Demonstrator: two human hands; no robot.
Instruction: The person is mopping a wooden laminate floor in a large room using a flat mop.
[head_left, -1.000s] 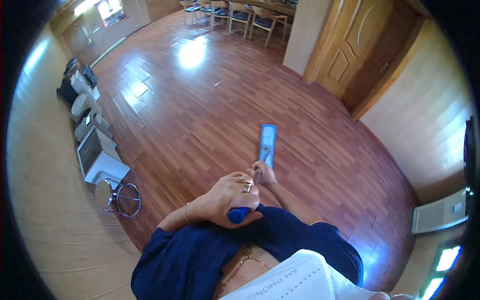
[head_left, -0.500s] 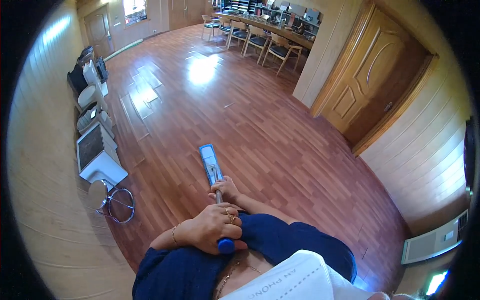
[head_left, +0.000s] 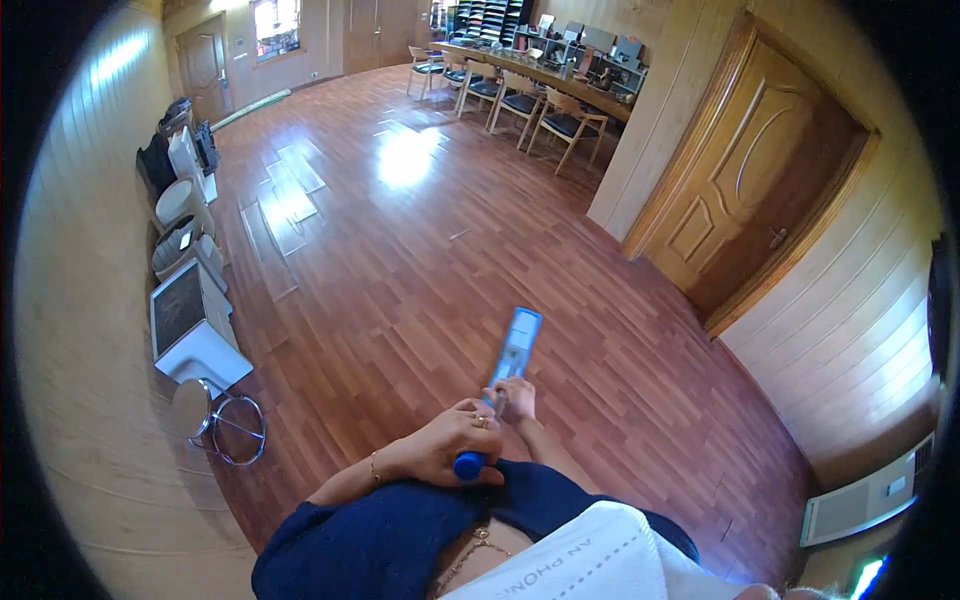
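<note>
A flat mop with a light blue pad point(head_left: 519, 340) rests on the reddish wood floor ahead of me, its pad angled slightly to the right. Near the top of its pole, just below the blue end cap point(head_left: 468, 466), my left hand point(head_left: 447, 443) is closed round the handle; it wears rings and a bracelet. Farther down the pole, close to the pad, my right hand point(head_left: 516, 399) grips it too. Most of the pole is hidden behind my hands.
Along the left wall stand a round stool point(head_left: 226, 422), a white box-like unit point(head_left: 205, 340) and several bins. Wooden chairs point(head_left: 567, 125) line a long desk point(head_left: 560, 72) at the far right. A wooden door point(head_left: 735, 190) and a floor-standing white unit point(head_left: 868, 495) are on the right.
The mop pad has swung to the right across the floor. Both hands moved with the pole, my right hand farther right, and my left hand slightly up and right.
</note>
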